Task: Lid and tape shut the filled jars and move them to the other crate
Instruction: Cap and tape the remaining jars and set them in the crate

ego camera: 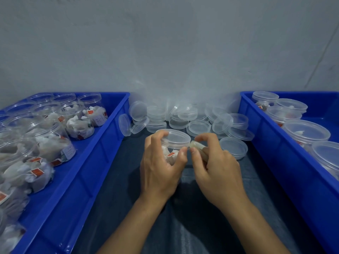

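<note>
Now, jar point(173, 143): lidded, mid-desk between both crates, so we can tape its seam.
Left hand point(159, 162): fingers curled round it, steadying.
Right hand point(214, 162): fingers pinch what looks like tape roll point(197, 145), touching the lid.

Your left hand point(161, 167) grips a lidded clear plastic jar of tea bags point(173, 143) while your right hand point(214, 167) pinches a small roll of pale tape point(197, 145) against its rim, between two blue plastic crates point(102, 143) on the table point(119, 198).
</note>
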`<state>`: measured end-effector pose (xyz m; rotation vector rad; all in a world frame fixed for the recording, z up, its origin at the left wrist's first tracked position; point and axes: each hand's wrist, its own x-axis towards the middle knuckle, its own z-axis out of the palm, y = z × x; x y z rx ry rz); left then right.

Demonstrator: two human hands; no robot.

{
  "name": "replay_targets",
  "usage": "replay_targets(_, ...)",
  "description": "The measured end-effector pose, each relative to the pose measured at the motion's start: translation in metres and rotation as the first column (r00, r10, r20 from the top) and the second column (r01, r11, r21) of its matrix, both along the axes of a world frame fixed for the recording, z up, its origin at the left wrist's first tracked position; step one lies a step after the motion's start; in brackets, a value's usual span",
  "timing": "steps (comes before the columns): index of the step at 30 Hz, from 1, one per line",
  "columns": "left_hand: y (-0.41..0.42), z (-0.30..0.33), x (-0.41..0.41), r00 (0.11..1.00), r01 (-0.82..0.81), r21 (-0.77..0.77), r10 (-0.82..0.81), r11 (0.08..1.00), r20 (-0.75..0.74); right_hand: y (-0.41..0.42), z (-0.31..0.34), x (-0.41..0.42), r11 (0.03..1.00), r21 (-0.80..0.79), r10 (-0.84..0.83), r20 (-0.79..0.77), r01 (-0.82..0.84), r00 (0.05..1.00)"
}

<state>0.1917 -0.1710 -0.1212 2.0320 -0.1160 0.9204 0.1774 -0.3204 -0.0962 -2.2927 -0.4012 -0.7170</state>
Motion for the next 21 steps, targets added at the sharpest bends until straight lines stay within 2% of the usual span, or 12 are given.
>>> replay_targets(3, 0.002, 0.003, -0.001, 1.0, 0.0, -0.017, 0.0, 1.0, 0.006, 0.0, 0.003, -0.001, 0.998, -0.053, -0.043, 0.056, 0.046, 0.998)
replay_targets(11, 0.001, 0.004, -0.002, 0.992, 0.113, -0.097, -0.118, 0.989, -0.047, -0.009, 0.007, 0.002, 0.985, -0.149, -0.081, 0.052, 0.088, 0.995)
replay_targets(21, 0.005, 0.008, -0.001, 0.967, 0.213, -0.184, -0.234, 0.96, -0.103, -0.012, 0.01, 0.004, 0.982, -0.172, -0.071, 0.004, 0.071, 0.997)
